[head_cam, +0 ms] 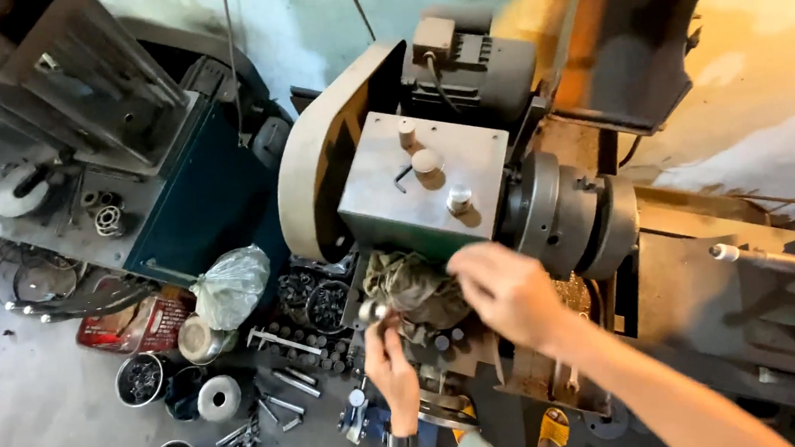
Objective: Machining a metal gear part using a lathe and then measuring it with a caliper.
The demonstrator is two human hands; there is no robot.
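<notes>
Grimy workshop floor (22, 419) under an old lathe (433, 192), seen from above.

Left hand (389, 363), a watch at its wrist, is closed around a small shiny metal part (372, 310), pinched at the fingertips just in front of the lathe's green headstock. Right hand (507, 291) reaches across with fingers curled down onto a dirty rag (403, 285) bunched below the headstock; whether it actually grips the rag cannot be told. Chuck (570, 223) sits right of that hand, motor (470, 64) above. On the floor to the left lie bolts (284, 401), small bowls of parts (140, 378) and a plastic bag (230, 286).
</notes>
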